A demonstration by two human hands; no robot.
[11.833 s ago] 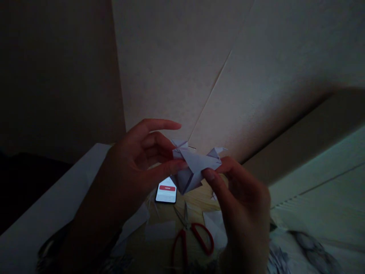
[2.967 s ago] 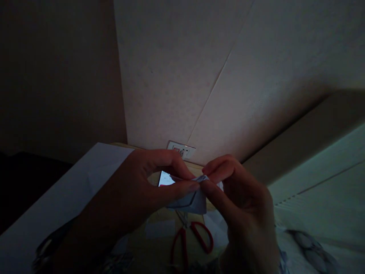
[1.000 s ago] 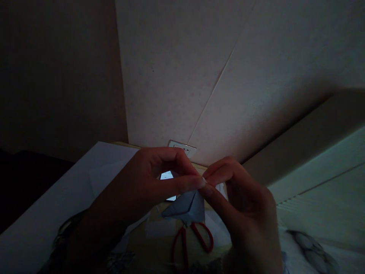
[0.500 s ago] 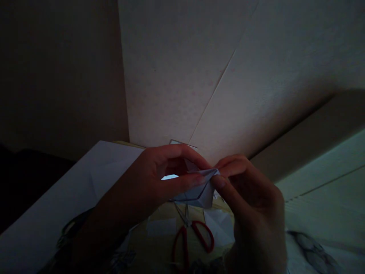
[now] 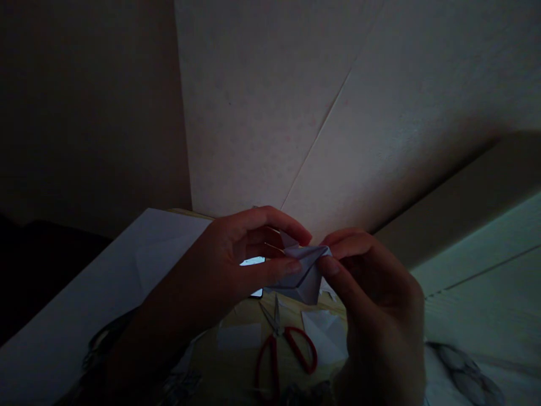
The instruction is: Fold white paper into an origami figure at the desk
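A small piece of folded white paper [image 5: 309, 282] is held up between my two hands, over the table. My left hand [image 5: 249, 254] grips its left side, the thumb across the front and the index finger arched above its top edge. With thumb and fingertips, my right hand [image 5: 372, 287] pinches the upper right corner. Creased flaps show on the paper's front; its back is hidden. Below it, a pair of scissors [image 5: 276, 332] with red handles lies with the blades slightly apart.
White paper sheets [image 5: 105, 282] cover the left side. Beside the scissors lie a paper strip [image 5: 239, 336] and a folded paper piece [image 5: 325, 338]. A lit phone [image 5: 257, 293] is partly hidden behind my left hand. Eyeglasses [image 5: 465, 366] rest at lower right, and a wall [image 5: 274, 113] rises behind.
The folded paper has shifted slightly right and tilted. My left index finger has lifted off its top edge, and more of the phone shows beneath my left thumb.
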